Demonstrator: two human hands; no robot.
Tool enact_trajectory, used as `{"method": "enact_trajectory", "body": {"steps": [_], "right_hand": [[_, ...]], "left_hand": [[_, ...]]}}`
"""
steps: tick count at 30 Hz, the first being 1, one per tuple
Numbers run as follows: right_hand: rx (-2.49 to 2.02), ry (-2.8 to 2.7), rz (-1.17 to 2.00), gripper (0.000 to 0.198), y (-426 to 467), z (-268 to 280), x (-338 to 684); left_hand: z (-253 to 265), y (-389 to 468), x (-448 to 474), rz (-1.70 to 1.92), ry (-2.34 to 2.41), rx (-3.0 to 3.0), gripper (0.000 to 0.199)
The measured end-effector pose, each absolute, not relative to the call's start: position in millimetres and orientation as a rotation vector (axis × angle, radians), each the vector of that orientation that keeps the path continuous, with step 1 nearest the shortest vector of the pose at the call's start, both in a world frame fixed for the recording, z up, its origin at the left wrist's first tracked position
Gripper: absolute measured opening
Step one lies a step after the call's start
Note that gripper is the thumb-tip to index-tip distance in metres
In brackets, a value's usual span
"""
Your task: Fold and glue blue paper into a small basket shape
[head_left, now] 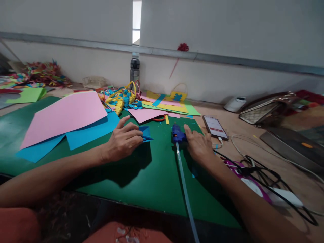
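Blue paper (145, 132), already folded, is pinched in my left hand (124, 140) over the green bench (157, 185), while my right hand (199, 143) meets the glue gun (178, 135), grip unclear, and a pink sheet (68, 114) lies unfolded.

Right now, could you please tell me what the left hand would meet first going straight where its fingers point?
Beyond the folded blue paper it holds, the left hand would probably meet the blue plastic glue gun at the right hand, though depth is unclear.

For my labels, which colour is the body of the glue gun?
The glue gun has a dark blue body, shown in the head view.
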State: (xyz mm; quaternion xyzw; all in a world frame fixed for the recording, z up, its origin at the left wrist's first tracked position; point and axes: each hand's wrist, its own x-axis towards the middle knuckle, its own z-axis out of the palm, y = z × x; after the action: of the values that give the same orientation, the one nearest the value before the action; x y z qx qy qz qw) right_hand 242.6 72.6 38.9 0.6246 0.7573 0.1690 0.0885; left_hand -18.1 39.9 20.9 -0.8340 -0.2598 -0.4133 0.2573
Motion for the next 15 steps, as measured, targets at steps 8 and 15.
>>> {"method": "enact_trajectory", "body": {"steps": [8,15], "right_hand": [[1.707,2.279,0.640,0.044,74,50,251],[1.390,3.379,0.179,0.027,38,50,225]], "left_hand": [[19,37,-14,-1.228,-0.784,-2.346,0.011],[21,27,-7,-1.299,-0.791,-2.408,0.010]]}}
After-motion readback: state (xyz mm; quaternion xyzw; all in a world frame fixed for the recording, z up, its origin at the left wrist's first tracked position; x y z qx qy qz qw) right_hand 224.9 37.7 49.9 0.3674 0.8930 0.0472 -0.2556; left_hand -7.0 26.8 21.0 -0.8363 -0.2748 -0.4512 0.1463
